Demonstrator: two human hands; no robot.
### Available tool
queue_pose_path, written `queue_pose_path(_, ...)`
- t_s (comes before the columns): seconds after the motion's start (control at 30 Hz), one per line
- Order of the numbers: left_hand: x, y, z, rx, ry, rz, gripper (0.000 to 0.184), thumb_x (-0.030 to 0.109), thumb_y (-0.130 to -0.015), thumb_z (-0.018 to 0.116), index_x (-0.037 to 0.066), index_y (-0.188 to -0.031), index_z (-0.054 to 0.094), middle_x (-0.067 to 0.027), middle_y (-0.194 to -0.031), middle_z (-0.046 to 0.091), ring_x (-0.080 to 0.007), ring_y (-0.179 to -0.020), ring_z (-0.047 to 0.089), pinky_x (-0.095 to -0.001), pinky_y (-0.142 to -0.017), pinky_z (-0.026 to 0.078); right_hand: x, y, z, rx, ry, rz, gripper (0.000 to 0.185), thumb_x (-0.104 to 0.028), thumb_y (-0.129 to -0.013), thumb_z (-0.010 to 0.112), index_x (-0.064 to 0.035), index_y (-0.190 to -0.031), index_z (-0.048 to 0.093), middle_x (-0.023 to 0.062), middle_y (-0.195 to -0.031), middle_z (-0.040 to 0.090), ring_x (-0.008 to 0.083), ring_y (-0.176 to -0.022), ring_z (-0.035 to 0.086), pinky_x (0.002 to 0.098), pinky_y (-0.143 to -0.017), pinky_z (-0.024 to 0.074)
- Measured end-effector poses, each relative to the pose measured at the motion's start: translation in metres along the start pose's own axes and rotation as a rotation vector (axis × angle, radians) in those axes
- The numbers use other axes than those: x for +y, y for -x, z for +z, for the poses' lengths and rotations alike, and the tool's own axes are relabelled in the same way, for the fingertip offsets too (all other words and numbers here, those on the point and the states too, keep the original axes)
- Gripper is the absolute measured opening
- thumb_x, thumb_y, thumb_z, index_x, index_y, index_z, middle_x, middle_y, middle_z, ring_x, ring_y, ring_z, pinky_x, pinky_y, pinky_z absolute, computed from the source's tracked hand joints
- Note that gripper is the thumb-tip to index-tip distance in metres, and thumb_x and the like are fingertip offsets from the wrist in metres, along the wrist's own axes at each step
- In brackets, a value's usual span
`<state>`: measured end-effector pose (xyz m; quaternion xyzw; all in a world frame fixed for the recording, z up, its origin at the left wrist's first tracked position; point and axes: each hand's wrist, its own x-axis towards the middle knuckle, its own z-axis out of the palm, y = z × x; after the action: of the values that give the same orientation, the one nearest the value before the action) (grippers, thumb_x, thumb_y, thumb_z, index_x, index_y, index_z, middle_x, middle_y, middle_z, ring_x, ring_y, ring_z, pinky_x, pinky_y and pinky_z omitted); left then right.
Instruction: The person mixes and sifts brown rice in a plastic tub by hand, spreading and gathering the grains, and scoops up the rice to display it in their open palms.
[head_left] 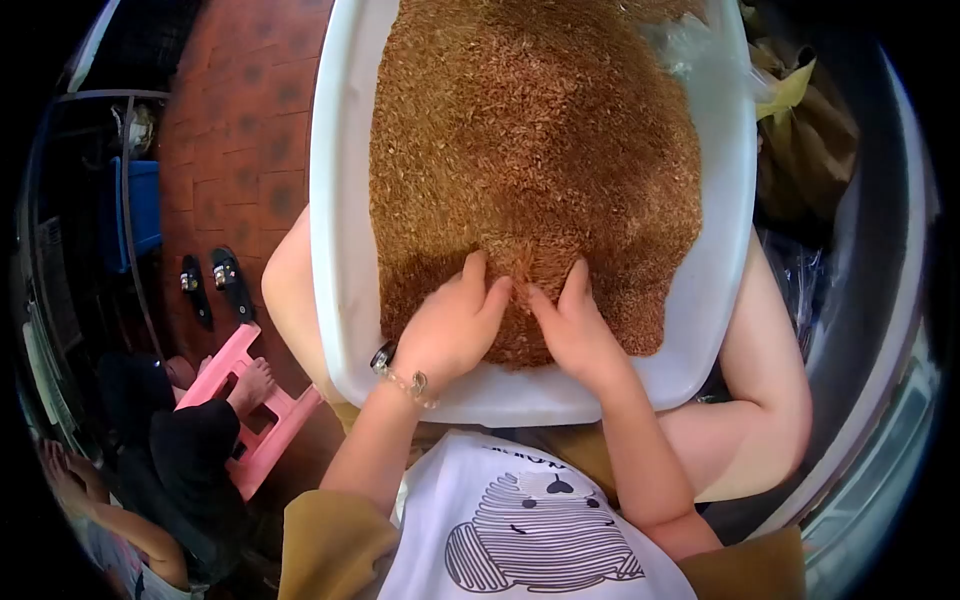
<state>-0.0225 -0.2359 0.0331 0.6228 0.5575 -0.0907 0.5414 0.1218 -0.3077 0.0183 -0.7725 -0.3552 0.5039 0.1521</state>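
Observation:
A white tray [340, 200] lies across the person's lap, holding a broad heap of small reddish-brown grains [550, 140]. At the near part of the heap, my left hand [455, 315] rests in the grains, its thumb and index finger apart; a watch and a bead bracelet are on that wrist. Close beside it on the right, my right hand [575, 325] also touches the grains, thumb and index finger spread. The two thumbs point toward each other with loose grains between them. The other fingertips are partly hidden.
Clear plastic [690, 50] lies at the tray's upper right. A pink stool [265, 440] and dark slippers [230, 280] stand on the red tiled floor [240, 130] at left. Another person sits at lower left, feet on the stool. A brown bag [810, 150] is at right.

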Motion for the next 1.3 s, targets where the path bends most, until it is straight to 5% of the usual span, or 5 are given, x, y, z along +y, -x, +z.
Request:
queue_pose_path(0.13,-0.011,-0.007,-0.011,0.188,-0.327,0.152,0.026,0.026,-0.089,0.046,0.005,-0.103,0.052,-0.0153,-0.086,0.061,-0.0346,-0.084,0.059,-0.0454,-0.067,0.047,-0.012,-0.003,-0.025,-0.084,0.145,-0.001,0.060,-0.036,-0.089,0.049,0.0068,-0.129,0.033,0.0312,-0.120,0.048,0.0448,-0.109,0.049,0.0449,-0.091,0.0406)
queue_pose_path(0.27,-0.010,-0.008,-0.008,0.206,-0.418,0.205,0.025,0.026,-0.087,0.051,0.006,-0.100,0.053,-0.0136,-0.086,0.059,-0.0317,-0.080,0.058,-0.0433,-0.069,0.047,-0.012,-0.018,-0.021,0.095,0.336,-0.091,0.040,-0.029,-0.085,0.053,0.0006,-0.109,0.042,0.0276,-0.100,0.056,0.0459,-0.083,0.057,0.0523,-0.071,0.0458)
queue_pose_path(0.53,-0.007,-0.017,-0.014,0.123,-0.484,0.200,0.025,0.026,-0.084,0.054,0.005,-0.098,0.054,-0.0125,-0.086,0.059,-0.0312,-0.081,0.057,-0.0417,-0.070,0.047,-0.005,-0.039,-0.014,0.159,0.309,-0.033,0.031,-0.020,-0.073,0.061,-0.0021,-0.094,0.045,0.0226,-0.074,0.059,0.0438,-0.068,0.058,0.0521,-0.061,0.0455)
queue_pose_path(1.17,-0.001,-0.029,-0.013,0.117,-0.371,0.155,0.018,0.019,-0.079,0.061,0.005,-0.086,0.052,-0.0165,-0.067,0.056,-0.0371,-0.064,0.056,-0.0446,-0.058,0.043,0.000,-0.032,-0.032,0.044,0.106,-0.128,0.027,-0.022,-0.083,0.054,-0.0051,-0.101,0.043,0.0203,-0.081,0.059,0.0400,-0.065,0.059,0.0491,-0.056,0.0478)
queue_pose_path(1.3,0.002,-0.028,-0.011,0.146,-0.327,0.109,0.018,0.017,-0.078,0.063,0.003,-0.085,0.054,-0.0177,-0.071,0.058,-0.0370,-0.065,0.057,-0.0426,-0.057,0.045,0.000,-0.028,-0.047,-0.032,0.005,-0.069,0.028,-0.023,-0.085,0.055,-0.0035,-0.104,0.049,0.0225,-0.086,0.061,0.0428,-0.073,0.059,0.0492,-0.064,0.0469)
